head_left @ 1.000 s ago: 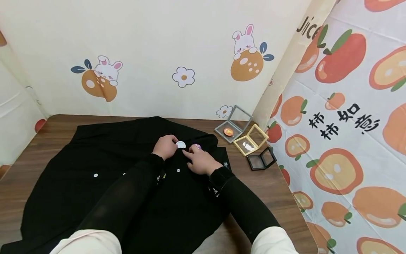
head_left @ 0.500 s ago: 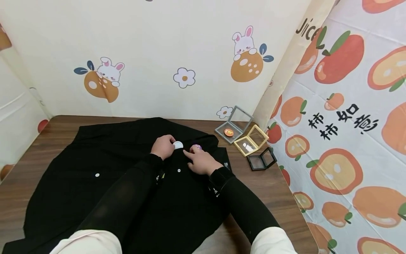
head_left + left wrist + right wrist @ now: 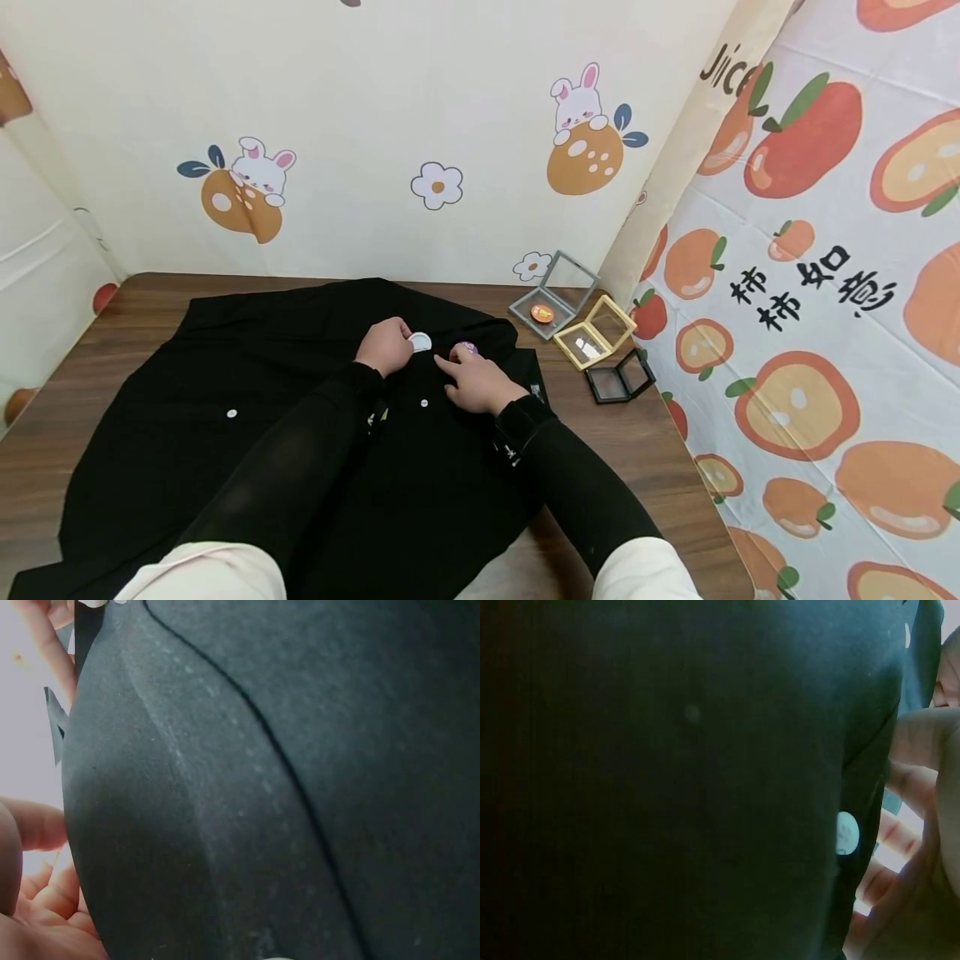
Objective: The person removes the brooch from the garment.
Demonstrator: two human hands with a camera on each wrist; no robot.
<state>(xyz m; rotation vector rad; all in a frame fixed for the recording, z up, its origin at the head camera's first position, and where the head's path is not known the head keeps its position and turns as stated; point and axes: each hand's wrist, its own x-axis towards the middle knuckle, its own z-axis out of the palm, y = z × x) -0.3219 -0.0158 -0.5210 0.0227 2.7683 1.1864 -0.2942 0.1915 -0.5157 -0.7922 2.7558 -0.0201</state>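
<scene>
A black garment (image 3: 172,467) lies spread on a wooden counter (image 3: 607,450). Toward the garment's two o'clock, the left hand (image 3: 384,347) pinches a white disc (image 3: 422,342) at its three o'clock side. The right hand (image 3: 480,382) touches a purple piece (image 3: 468,346) at its eleven o'clock; whether it grips this, I cannot tell. From the right hand, an opened grey case (image 3: 558,299) holding an orange disc (image 3: 542,314), a yellow case (image 3: 597,334) and a black case (image 3: 622,381) run from one to three o'clock

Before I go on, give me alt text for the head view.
Left hand at the edge of a white disc, right hand by a small purple thing, both over a black garment on a wooden table. Right of it, three open cases: grey case with orange disc, yellow case, black case.
</scene>
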